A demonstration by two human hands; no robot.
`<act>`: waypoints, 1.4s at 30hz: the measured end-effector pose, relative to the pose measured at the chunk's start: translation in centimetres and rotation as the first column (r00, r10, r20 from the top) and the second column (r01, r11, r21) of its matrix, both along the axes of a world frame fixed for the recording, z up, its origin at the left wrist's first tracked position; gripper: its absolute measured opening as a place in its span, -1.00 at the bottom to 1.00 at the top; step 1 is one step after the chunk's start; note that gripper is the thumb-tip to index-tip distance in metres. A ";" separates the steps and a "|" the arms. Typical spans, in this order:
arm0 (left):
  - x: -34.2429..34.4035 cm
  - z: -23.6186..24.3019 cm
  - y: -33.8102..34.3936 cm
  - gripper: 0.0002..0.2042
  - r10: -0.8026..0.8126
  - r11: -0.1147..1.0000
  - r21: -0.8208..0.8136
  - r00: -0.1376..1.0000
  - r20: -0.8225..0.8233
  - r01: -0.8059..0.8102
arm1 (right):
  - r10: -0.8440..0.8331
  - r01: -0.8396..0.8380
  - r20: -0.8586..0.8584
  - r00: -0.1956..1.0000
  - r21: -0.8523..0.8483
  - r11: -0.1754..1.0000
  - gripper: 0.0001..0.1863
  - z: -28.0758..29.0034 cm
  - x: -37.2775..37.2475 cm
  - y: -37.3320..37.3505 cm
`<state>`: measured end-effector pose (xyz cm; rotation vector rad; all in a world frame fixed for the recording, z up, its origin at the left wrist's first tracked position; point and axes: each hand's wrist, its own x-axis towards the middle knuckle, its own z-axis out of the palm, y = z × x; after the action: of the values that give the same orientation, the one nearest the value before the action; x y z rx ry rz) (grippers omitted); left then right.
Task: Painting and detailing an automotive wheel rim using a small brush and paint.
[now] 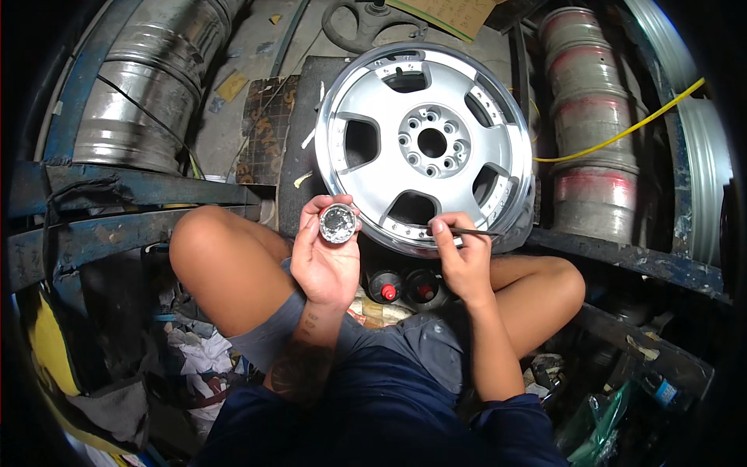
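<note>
A silver wheel rim [373, 167] with a polished lip lies face up in front of me, round cutouts and small rivet dots around its edge. My left hand [327, 257] is closed around a small round cap [338, 223] whose inside is coated with silver, paint-like stuff. It is held up at the near left edge of the rim. My right hand [465, 261] pinches a thin dark brush-like stick [473, 231], which lies across the near lip of the rim. One end points left toward a lower cutout; its tip is too small to make out.
Two dark bottles, one with a red cap [388, 292], stand between my legs. Stacked metal rims [595, 117] line the right, and more rims [148, 86] the left. A yellow hose [622, 134] crosses at right. Blue metal beams [140, 194] flank me. Cardboard [447, 15] lies at the back.
</note>
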<state>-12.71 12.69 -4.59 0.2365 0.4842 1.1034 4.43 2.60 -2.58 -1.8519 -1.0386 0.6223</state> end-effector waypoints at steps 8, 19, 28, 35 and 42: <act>-0.8 0.0 0.5 -0.69 0.052 0.999 -0.010 0.998 0.038 -0.052 | 0.118 -0.100 0.358 0.926 -0.068 0.993 -0.91 -1.3 -0.7 0.9; -1.2 0.0 0.5 -0.70 0.051 0.998 -0.039 0.999 0.015 -0.050 | 0.150 -0.110 0.401 0.904 -0.120 0.987 -0.93 -1.8 -1.1 1.4; -1.0 0.0 0.5 -0.71 0.031 0.999 -0.021 0.999 0.028 -0.031 | 0.172 -0.139 0.426 0.888 -0.107 0.985 -0.96 -2.1 -1.3 1.6; -0.8 0.2 0.4 -0.73 0.044 0.997 -0.059 0.999 0.001 -0.043 | 0.187 -0.170 0.466 0.865 -0.080 0.982 -0.94 -2.1 -1.4 1.7; -0.8 0.2 0.4 -0.71 0.031 0.998 -0.050 1.000 0.007 -0.030 | 0.208 -0.194 0.482 0.851 -0.080 0.978 -0.94 -2.1 -1.4 1.7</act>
<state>-13.50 13.08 -4.41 0.1814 0.5098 1.1199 3.02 4.30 -4.68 -1.9906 -1.5786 0.2833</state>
